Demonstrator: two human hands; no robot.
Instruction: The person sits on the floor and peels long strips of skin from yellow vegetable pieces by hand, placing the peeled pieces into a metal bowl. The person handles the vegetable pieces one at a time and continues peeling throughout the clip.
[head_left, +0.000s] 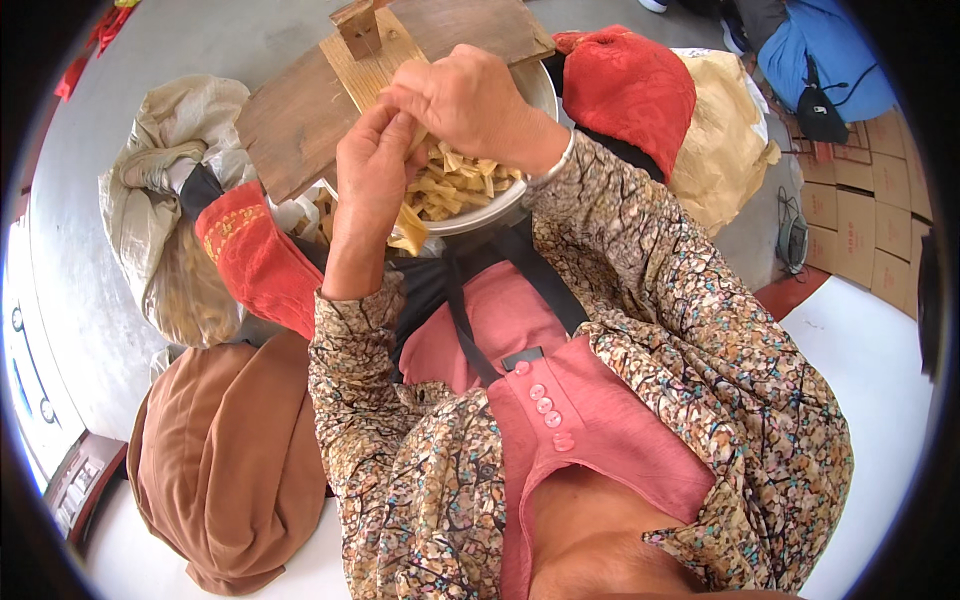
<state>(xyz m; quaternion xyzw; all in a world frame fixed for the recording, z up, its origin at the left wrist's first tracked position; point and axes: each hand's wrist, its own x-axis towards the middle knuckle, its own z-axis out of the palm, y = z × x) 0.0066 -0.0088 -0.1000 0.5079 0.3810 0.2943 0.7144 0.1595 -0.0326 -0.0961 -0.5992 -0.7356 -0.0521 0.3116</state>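
Both my hands meet over a metal basin (480, 221) that holds pale yellow, strip-like pieces (450, 187). My left hand (377, 165) has its thumb and fingers pinched together, close against my right hand (465, 105), whose fingers are curled. A bit of yellowish material shows between them; how each hand grips it is mostly hidden. Just beyond the fingers, a light wooden strip (375, 56) lies across a darker wooden board (296, 124) resting over the basin. A small wooden block (357, 30) stands on the strip. One yellow piece (409, 231) hangs over the basin's near rim.
A plastic sack (180, 285) with yellowish contents stands at left, above brown cloth (225, 465). Red cloth covers (630, 94) flank the basin. Right of it are a tan paper bag (712, 135), stacked cardboard boxes (855, 217) and a blue bag-like item (817, 56).
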